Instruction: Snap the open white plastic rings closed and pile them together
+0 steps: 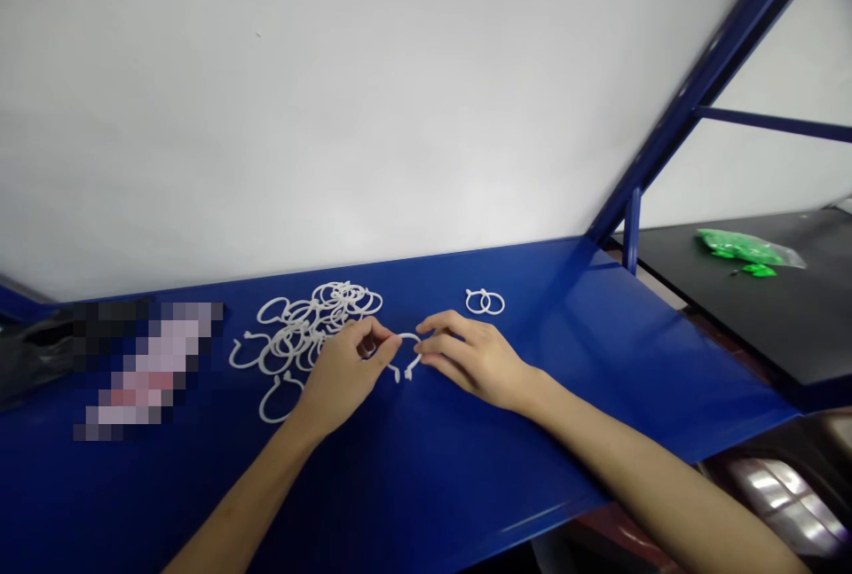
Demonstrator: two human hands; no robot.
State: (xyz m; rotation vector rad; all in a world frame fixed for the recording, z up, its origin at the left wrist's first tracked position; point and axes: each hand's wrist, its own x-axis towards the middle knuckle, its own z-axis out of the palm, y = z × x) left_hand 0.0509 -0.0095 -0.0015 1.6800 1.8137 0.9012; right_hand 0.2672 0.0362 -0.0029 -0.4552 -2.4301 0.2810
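White open ring [410, 337] sits between the hands over the blue bench [432, 485], its two ends facing the person; the left hand [346, 370] pinches its left side, the right hand [476, 361] its right. Loose rings [299, 333] heap beside the left hand, two overlapping rings [485, 294] beyond the right.
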